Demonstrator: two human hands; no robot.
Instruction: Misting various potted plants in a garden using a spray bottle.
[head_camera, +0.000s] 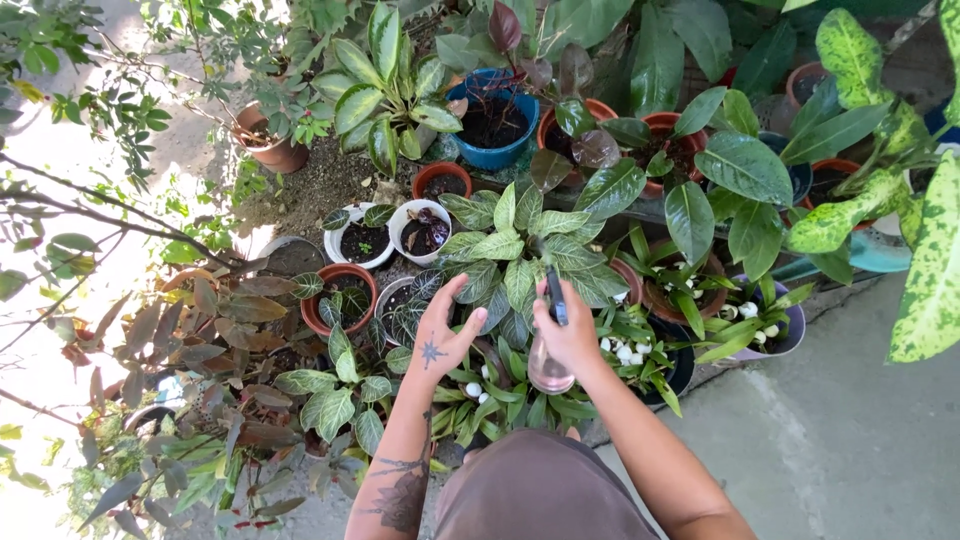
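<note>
Above the potted plants, the right hand (568, 335) is clenched around a spray bottle (550, 368), hiding most of it. The left hand (440, 335) is released, fingers spread, touching striped leaves (520, 250) whose pot is hidden.

Sunlit outdoor corner: grey concrete floor (840, 430), bare soil (330, 180) among crowded potted plants (490, 120).

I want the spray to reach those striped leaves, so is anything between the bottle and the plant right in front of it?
Nothing visible. The right hand holds the spray bottle directly over the pale-veined plant; the left hand is off beside it.
</note>
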